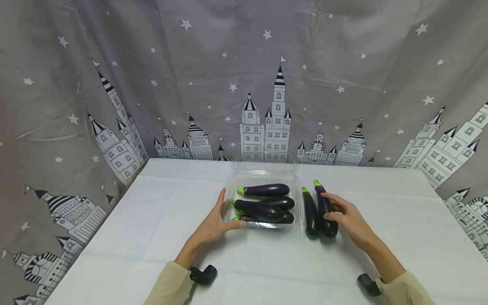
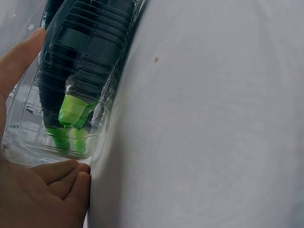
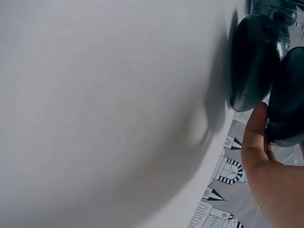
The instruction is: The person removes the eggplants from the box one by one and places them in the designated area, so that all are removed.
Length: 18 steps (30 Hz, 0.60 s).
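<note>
A clear plastic box [image 1: 267, 226] holds several dark eggplants with green caps, lying crosswise. My left hand [image 1: 213, 226] grips the box's near left corner, thumb along the front rim and fingers at the left side. The left wrist view shows green caps [image 2: 72, 111] through the ribbed wall, with the hand's fingertips [image 2: 83, 178] low against the box. To the right of the box lie two more eggplants side by side. My right hand [image 1: 350, 216] pinches the outer eggplant [image 1: 329, 228] between thumb and fingers; the inner eggplant [image 1: 310, 214] rests beside the box wall.
The box's hinged lid [image 1: 264, 167] stands open at the back. A white cloth [image 1: 251, 262] covers the table. Behind it hangs a grey curtain [image 1: 213, 55] printed with castles and stars. Black devices sit on both wrists.
</note>
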Each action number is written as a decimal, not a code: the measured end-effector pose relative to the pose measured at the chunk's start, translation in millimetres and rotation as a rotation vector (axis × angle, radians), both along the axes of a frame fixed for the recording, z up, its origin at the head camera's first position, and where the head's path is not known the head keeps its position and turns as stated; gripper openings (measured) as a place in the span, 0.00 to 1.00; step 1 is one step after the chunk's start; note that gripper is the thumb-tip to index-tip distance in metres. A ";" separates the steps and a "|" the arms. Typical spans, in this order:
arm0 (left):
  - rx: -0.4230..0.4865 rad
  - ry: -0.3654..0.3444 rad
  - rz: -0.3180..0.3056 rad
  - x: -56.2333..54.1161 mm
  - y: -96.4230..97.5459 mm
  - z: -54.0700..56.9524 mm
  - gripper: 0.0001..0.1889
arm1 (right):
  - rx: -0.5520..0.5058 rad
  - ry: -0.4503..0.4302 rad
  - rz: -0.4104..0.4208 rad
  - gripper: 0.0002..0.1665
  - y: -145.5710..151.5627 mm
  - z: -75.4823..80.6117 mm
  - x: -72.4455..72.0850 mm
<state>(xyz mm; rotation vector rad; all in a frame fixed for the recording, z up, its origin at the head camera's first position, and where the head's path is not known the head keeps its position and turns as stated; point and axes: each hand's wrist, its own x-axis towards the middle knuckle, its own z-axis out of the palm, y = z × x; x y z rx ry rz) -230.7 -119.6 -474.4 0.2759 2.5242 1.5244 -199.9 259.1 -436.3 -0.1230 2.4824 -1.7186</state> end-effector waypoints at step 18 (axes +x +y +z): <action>0.007 -0.010 -0.011 2.2 -0.9 2.4 0.66 | 0.050 -0.068 0.018 0.41 9.1 -12.4 -4.6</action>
